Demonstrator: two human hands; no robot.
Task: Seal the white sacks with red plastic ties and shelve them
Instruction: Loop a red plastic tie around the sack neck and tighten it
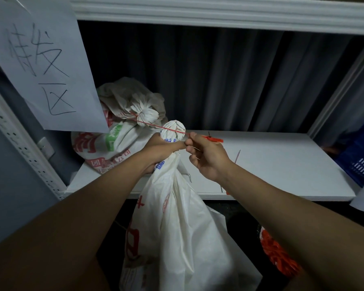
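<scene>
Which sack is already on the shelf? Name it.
The tied sack at the shelf's left end, under the paper sign. The other sack hangs off the shelf, its neck gripped by the left hand.

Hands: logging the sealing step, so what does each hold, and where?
Left hand grips the white sack at its gathered neck; right hand pinches the red tie near its tag end.

Both forearms are showing bare right up to the lower frame edge, no sleeves reaching them. The left hand [162, 149] and right hand [206, 156] are going ungloved, wrists and fingers wearing nothing.
</scene>
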